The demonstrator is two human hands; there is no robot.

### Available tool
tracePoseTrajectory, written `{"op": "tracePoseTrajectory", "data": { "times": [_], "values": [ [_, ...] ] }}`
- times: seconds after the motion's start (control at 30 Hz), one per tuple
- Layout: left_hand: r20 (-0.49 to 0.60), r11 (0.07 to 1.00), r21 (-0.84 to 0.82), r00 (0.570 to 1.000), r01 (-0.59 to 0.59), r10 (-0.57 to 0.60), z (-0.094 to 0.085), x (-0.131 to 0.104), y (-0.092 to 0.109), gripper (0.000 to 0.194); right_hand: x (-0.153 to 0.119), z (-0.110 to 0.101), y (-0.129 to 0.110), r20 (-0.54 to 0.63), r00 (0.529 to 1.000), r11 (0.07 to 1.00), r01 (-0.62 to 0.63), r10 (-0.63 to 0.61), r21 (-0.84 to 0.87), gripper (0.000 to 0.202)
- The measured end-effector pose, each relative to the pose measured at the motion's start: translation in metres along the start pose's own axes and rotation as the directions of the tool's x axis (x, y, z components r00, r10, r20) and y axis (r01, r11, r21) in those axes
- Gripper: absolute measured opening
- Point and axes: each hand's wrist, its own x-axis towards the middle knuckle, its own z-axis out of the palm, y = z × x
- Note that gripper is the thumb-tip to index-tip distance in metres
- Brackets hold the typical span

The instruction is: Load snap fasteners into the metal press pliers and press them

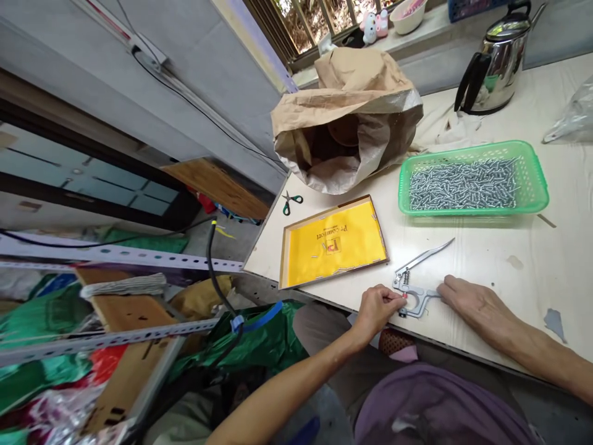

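A silver hand press tool [419, 300] lies on the pale table near its front edge, its long lever raised toward the back right. My left hand [377, 309] pinches at the tool's lower jaw, beside a small red part [404, 296]; what sits between the fingertips is too small to name. The fingers of my right hand [472, 303] are closed on the end of the tool's handle. Left of the tool rests a shallow box with a yellow bottom [303, 247], a few small metal pieces in it. Behind it, a green basket [472, 212] holds many small metal pieces.
Green-handled scissors [291, 201] lie near the table's left corner. A large open paper sack [347, 117] stands by the window. At the back right are a metal kettle [498, 62] and a clear plastic bag [574, 114]. A black cable arm [213, 266] rises left of the table.
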Motion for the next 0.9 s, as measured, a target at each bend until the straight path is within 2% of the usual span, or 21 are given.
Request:
{"op": "tracePoseTrajectory", "data": {
  "times": [0.1, 0.27, 0.4, 0.5, 0.53, 0.63, 0.7, 0.8, 0.9],
  "values": [
    [0.08, 0.997, 0.028, 0.994, 0.078, -0.08, -0.001, 0.002, 0.001, 0.011, 0.0, 0.001, 0.0, -0.003, 1.0, 0.999, 0.022, -0.022, -0.034, 0.027],
    [0.151, 0.989, 0.042, 0.977, 0.145, -0.15, -0.002, 0.003, 0.002, 0.014, 0.0, 0.01, 0.002, -0.021, 0.999, 0.989, 0.033, -0.036, -0.143, 0.025],
    [0.247, 0.966, -0.044, 0.939, 0.256, -0.238, -0.003, 0.002, 0.004, 0.015, 0.0, 0.013, 0.006, -0.018, 0.999, 0.989, 0.045, -0.048, -0.138, 0.028],
    [0.284, 0.949, -0.094, 0.922, 0.3, -0.264, -0.003, 0.002, 0.004, 0.015, 0.004, 0.01, 0.018, -0.055, 0.993, 0.986, 0.098, -0.107, -0.138, 0.015],
    [0.294, 0.947, -0.101, 0.919, 0.305, -0.264, -0.004, 0.003, 0.003, 0.015, 0.006, 0.009, 0.025, -0.087, 0.989, 0.98, 0.105, -0.121, -0.167, 0.021],
    [0.322, 0.945, -0.107, 0.91, 0.31, -0.262, -0.003, 0.003, 0.0, 0.017, 0.015, 0.009, 0.045, -0.176, 0.973, 0.954, 0.097, -0.151, -0.284, 0.068],
    [0.321, 0.943, -0.101, 0.907, 0.318, -0.272, -0.003, 0.003, -0.001, 0.018, 0.021, 0.011, 0.057, -0.177, 0.97, 0.941, 0.105, -0.169, -0.323, 0.086],
    [0.301, 0.942, -0.095, 0.911, 0.322, -0.281, -0.002, 0.002, 0.001, 0.017, 0.027, 0.015, 0.065, -0.138, 0.972, 0.931, 0.134, -0.19, -0.339, 0.099],
    [0.289, 0.945, -0.086, 0.915, 0.317, -0.281, -0.002, 0.0, 0.004, 0.017, 0.03, 0.014, 0.063, -0.118, 0.974, 0.928, 0.143, -0.194, -0.344, 0.101]
  ]
}}
